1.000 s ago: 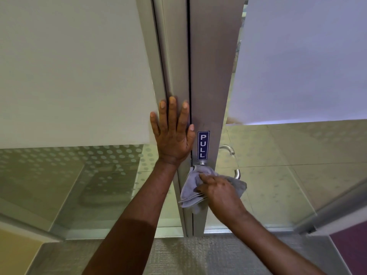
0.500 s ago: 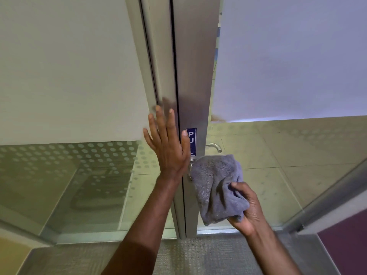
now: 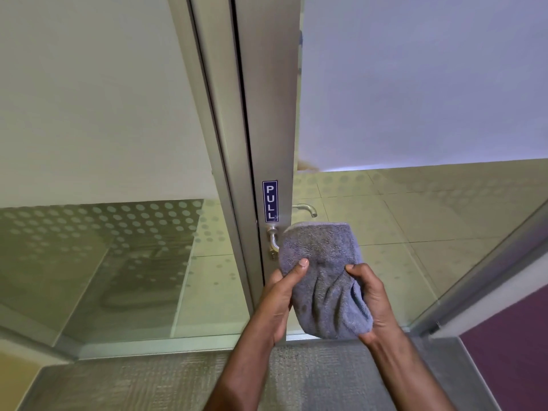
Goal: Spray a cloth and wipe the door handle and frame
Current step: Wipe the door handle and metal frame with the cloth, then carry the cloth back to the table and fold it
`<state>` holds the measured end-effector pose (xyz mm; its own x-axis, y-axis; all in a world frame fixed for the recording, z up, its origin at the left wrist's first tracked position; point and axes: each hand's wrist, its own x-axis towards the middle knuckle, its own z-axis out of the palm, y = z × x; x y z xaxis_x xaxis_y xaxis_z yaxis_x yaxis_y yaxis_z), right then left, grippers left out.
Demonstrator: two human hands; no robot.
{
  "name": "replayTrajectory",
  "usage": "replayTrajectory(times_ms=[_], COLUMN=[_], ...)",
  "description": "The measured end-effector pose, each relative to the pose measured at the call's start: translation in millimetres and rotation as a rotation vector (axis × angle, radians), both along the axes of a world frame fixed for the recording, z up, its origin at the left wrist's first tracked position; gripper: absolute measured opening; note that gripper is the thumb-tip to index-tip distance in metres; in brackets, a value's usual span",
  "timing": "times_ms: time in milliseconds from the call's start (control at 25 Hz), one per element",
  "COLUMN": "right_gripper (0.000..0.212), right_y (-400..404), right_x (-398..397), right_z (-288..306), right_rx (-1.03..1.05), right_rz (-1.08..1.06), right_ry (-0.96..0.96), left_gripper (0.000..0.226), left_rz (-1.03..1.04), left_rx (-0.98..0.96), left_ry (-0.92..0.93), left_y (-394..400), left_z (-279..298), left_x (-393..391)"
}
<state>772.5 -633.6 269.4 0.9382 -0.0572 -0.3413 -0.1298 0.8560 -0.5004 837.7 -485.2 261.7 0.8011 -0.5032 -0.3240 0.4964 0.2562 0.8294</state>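
Note:
A grey cloth (image 3: pixel 323 271) is held up in front of the door, just right of the silver door handle (image 3: pixel 273 241). My left hand (image 3: pixel 281 295) grips its left edge with the thumb on the front. My right hand (image 3: pixel 370 304) bunches its right side. The cloth hides most of the handle's lever. The brushed metal door frame (image 3: pixel 267 114) runs up the middle, with a blue PULL sign (image 3: pixel 270 201) just above the handle. A second handle (image 3: pixel 305 209) shows through the glass on the far side.
Frosted and dotted glass panels (image 3: pixel 118 247) stand left and right of the frame. Grey carpet (image 3: pixel 148 381) lies underfoot. A metal rail (image 3: pixel 489 268) and a purple surface (image 3: pixel 510 366) stand at the lower right.
My left hand has left the frame and come down to take the cloth's left edge. The cloth has come off the handle and is now held in both hands.

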Motion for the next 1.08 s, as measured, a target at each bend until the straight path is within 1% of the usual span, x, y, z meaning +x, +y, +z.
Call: replayTrajectory(times_ms=[40,120,160,200,320,360,400,520,600,720,760,880,960,1080], right_gripper=[0.052,0.051,0.052,0.052,0.050,0.050,0.047,0.028,0.026,0.024,0.024,0.026,0.028,0.033], right_y=[-1,-6,-8,-10,-17,-20,-24,-35,-44,-57,-59,-62,-54,-35], right_x=[-4,-10,-14,-19,-35,-41,-47,-62,-76,-101,-109,-134,-150,-170], right_z=[-2,-6,-7,-7,-3,-1,-1,-3,-5,-4,-4,-9,-13,-20], right_rx=[-0.060,-0.139,-0.211,-0.302,-0.673,-0.764,-0.807,-0.797,-0.751,-0.686,-0.671,-0.648,-0.644,-0.653], right_rz=[-0.001,-0.008,-0.016,-0.028,-0.048,-0.054,-0.052,-0.023,0.017,0.078,0.104,0.204,0.268,0.376], right_ry=[0.014,0.012,-0.005,-0.024,-0.082,-0.087,-0.092,-0.091,-0.076,-0.080,-0.091,-0.105,-0.086,-0.100], left_gripper=[0.051,0.035,0.030,0.027,0.026,0.025,0.024,0.024,0.028,0.041,0.042,0.031,0.025,0.023], left_rz=[0.032,0.090,0.111,0.133,0.186,0.207,0.229,0.296,0.318,0.343,0.341,0.377,0.473,0.599], left_rx=[0.015,0.075,0.101,0.127,0.195,0.211,0.214,0.181,0.153,0.120,0.101,0.098,0.141,0.174], left_ry=[-0.026,-0.091,-0.126,-0.157,-0.218,-0.220,-0.217,-0.179,-0.146,-0.083,-0.072,-0.093,-0.087,-0.065], left_y=[0,-1,-1,0,-1,-2,-3,-10,-18,-27,-26,-23,-17,1], left_z=[2,5,6,8,10,12,13,17,16,14,12,-1,-9,-15], left_x=[-4,-12,-15,-20,-37,-45,-53,-78,-98,-138,-152,-192,-216,-251])
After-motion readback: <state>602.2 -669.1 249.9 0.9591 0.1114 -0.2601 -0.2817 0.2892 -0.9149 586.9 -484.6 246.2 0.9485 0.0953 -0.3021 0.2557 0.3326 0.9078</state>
